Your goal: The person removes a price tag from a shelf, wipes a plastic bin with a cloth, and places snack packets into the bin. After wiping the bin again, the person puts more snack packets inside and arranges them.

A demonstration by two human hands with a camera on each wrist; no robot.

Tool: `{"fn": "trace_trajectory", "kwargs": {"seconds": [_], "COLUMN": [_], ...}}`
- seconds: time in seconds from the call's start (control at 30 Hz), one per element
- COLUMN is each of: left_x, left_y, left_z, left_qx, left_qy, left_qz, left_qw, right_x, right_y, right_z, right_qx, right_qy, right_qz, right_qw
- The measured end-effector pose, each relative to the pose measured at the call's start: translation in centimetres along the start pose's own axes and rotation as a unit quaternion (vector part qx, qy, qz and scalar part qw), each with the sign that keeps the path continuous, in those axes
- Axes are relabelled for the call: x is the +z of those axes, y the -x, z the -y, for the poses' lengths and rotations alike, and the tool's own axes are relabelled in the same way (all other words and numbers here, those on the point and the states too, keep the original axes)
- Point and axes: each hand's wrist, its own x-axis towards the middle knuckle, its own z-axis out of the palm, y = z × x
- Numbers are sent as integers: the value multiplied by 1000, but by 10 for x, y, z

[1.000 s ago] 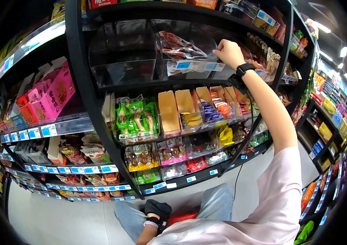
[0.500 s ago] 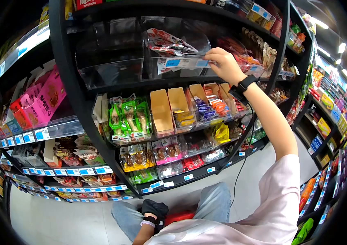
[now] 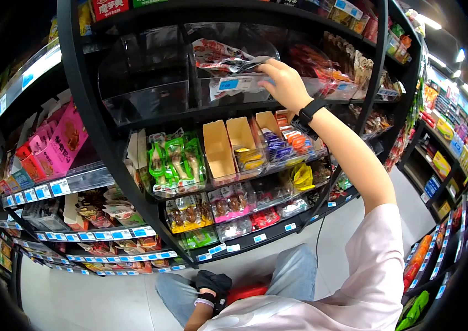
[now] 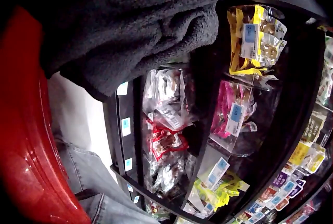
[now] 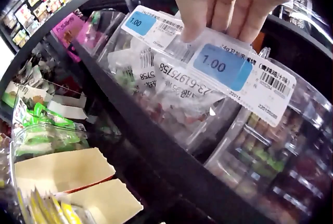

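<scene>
In the head view, my right hand [image 3: 284, 83] is at the front wall of a clear bin [image 3: 206, 91], its fingers over the top edge beside red-and-white packets [image 3: 220, 55] and its thumb in front. The right wrist view shows the right hand [image 5: 229, 5] gripping the edge behind two price labels [image 5: 223, 67]; printed packets [image 5: 177, 86] lie inside the bin. Dark cloth [image 3: 214, 280] covers my left hand, low by the knees. That fleecy cloth [image 4: 140, 31] fills the upper left wrist view; the left fingers are hidden.
Green snack packs [image 3: 176, 160] and open cardboard boxes [image 3: 218, 149] line the shelf below. A black upright [image 3: 88, 99] stands left of the bins, with a pink box [image 3: 63, 140] beyond it. Something red [image 4: 26, 120] lies beside jeans [image 4: 86, 169].
From above the bin's right end, my right hand has moved left and down onto its front edge, its fingers now over the rim. My left hand stays low under the cloth.
</scene>
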Motion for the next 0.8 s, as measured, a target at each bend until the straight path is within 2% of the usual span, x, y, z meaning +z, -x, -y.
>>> {"fn": "trace_trajectory", "kwargs": {"seconds": [0.07,0.1,0.17,0.2,0.27,0.33,0.37,0.47,0.57,0.6,0.67,0.8], "left_x": [4,6,-55,-61,-66,-28,-7,-93,-148,-140,-109,-33], "left_y": [-1,-1,14,19,23,8,0,25,39,39,32,14], "left_z": [1,2,-5,-7,-9,-1,1,-12,-24,-23,-16,-5], "left_qx": [34,34,38,38,52,41,31,76,55,54,16,29], "left_qy": [-64,-63,-15,-14,27,16,5,-18,-71,-72,15,1], "left_qz": [-107,-106,0,2,-76,-62,-48,-54,-13,-11,-54,-44], "left_qw": [992,992,999,999,995,997,998,995,996,996,998,999], "right_x": [1,1,1,1,4,8,13,31,50,55,62,68], "right_y": [-1,-1,-1,0,1,0,-1,-2,-5,-4,-6,-8], "right_z": [-3,-4,-6,-6,-2,8,16,37,54,57,63,70], "right_qx": [9,18,20,21,29,36,50,118,156,158,176,197], "right_qy": [-18,-35,-44,-54,-75,-96,-110,-99,-44,-45,-14,13], "right_qz": [8,16,13,8,-5,-19,-54,-108,-153,-154,-195,-225], "right_qw": [1000,999,999,998,997,995,991,982,975,974,965,954]}}
